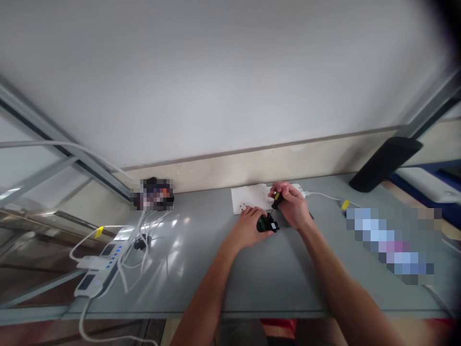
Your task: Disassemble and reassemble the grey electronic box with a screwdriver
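Note:
My right hand (294, 207) is closed around the black and yellow handle of a screwdriver (277, 198). Its thin shaft slants down to a small black device part with a green circuit board (267, 223) and a white label. From the left side, my left hand (250, 228) steadies this part against the table, with fingers and thumb curled round its edges. Just beyond the left fingers lies a white sheet (247, 193) with several tiny dark pieces, probably screws, too small to make out. A flat dark object (284, 220) lies partly hidden under my right hand.
The grey table (194, 269) bears a white power strip (99, 271) with tangled cables at left. A pixelated item (154, 194) sits at the back left, another (392, 245) at right. A black cylinder (385, 163) leans at the back right. A white adapter (298, 189) trails a cable.

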The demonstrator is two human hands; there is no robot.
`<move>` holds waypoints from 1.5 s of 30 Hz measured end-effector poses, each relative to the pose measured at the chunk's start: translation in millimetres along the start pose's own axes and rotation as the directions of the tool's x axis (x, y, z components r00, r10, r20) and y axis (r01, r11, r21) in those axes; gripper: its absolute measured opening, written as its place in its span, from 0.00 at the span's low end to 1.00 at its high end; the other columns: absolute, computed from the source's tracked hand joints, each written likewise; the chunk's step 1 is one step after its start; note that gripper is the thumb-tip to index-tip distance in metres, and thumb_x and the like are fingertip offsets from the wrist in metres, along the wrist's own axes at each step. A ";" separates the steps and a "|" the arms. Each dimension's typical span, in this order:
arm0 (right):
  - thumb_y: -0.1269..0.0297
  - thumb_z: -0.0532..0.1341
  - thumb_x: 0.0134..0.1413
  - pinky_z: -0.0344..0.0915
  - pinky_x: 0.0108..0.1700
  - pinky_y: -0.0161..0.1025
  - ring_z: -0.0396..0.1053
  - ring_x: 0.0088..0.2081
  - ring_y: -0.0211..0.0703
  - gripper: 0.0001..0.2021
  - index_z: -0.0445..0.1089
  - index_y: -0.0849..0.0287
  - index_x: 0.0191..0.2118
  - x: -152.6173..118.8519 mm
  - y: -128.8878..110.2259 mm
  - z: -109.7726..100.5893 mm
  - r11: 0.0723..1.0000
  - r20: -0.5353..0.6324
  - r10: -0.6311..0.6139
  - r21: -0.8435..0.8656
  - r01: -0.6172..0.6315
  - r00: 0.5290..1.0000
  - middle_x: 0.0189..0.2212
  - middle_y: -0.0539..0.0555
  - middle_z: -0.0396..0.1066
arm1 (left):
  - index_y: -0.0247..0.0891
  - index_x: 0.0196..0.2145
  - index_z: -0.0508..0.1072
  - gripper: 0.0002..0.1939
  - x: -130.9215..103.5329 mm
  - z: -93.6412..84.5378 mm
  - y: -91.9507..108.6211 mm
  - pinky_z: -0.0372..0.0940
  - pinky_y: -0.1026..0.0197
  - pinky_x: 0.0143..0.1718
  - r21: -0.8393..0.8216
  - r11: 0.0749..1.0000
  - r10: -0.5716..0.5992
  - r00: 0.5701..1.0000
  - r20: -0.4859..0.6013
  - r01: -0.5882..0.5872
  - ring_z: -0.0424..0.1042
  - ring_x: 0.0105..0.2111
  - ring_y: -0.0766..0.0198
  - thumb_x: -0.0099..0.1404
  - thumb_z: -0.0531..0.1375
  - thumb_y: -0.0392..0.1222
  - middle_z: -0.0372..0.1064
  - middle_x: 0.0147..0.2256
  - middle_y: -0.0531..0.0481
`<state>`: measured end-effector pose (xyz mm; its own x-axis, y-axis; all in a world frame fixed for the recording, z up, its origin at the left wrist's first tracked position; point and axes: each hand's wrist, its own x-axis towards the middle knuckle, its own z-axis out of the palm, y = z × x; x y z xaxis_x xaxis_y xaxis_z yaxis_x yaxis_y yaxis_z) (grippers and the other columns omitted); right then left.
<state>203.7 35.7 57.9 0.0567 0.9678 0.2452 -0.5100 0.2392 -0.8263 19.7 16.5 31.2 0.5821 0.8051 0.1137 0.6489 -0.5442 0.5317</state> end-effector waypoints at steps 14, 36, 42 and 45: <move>0.54 0.68 0.59 0.60 0.33 0.37 0.58 0.27 0.39 0.12 0.65 0.48 0.40 -4.1 0.5 13.5 0.996 0.036 0.048 0.068 -0.050 0.998 0.26 0.46 0.59 | 0.43 0.38 0.69 0.18 -0.3 2.6 -4.8 0.61 0.51 0.58 -0.019 0.998 0.058 0.998 -0.021 -0.058 0.66 0.51 0.53 0.60 0.71 0.51 0.70 0.49 0.50; 0.54 0.66 0.60 0.62 0.39 0.42 0.66 0.36 0.43 0.10 0.72 0.54 0.39 -3.0 2.6 1.1 0.998 0.061 0.037 0.040 -0.040 0.997 0.36 0.53 0.67 | 0.43 0.38 0.71 0.17 -0.1 6.3 -8.1 0.61 0.49 0.60 -0.014 0.998 0.059 0.998 -0.031 -0.060 0.66 0.53 0.53 0.60 0.72 0.51 0.70 0.50 0.49; 0.48 0.60 0.65 0.57 0.31 0.39 0.57 0.26 0.40 0.12 0.68 0.49 0.45 -3.8 4.6 11.2 0.979 0.073 0.095 0.172 -0.107 0.993 0.26 0.48 0.60 | 0.42 0.37 0.69 0.18 0.7 7.3 -8.4 0.61 0.51 0.59 -0.046 0.997 0.056 0.997 -0.046 -0.058 0.66 0.52 0.54 0.58 0.73 0.49 0.70 0.48 0.51; 0.51 0.64 0.62 0.54 0.30 0.37 0.55 0.25 0.37 0.11 0.65 0.47 0.44 -4.3 6.4 16.0 0.985 0.044 0.051 0.163 -0.057 0.998 0.25 0.46 0.58 | 0.42 0.36 0.67 0.20 1.0 8.2 -8.7 0.62 0.51 0.57 -0.048 0.997 0.050 0.997 -0.056 -0.052 0.67 0.50 0.54 0.57 0.74 0.49 0.71 0.46 0.51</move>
<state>186.5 31.8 59.6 -0.0069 0.9744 0.2247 -0.6458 0.1673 -0.7450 18.7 20.1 19.8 0.5853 0.7891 0.1867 0.5932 -0.5736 0.5649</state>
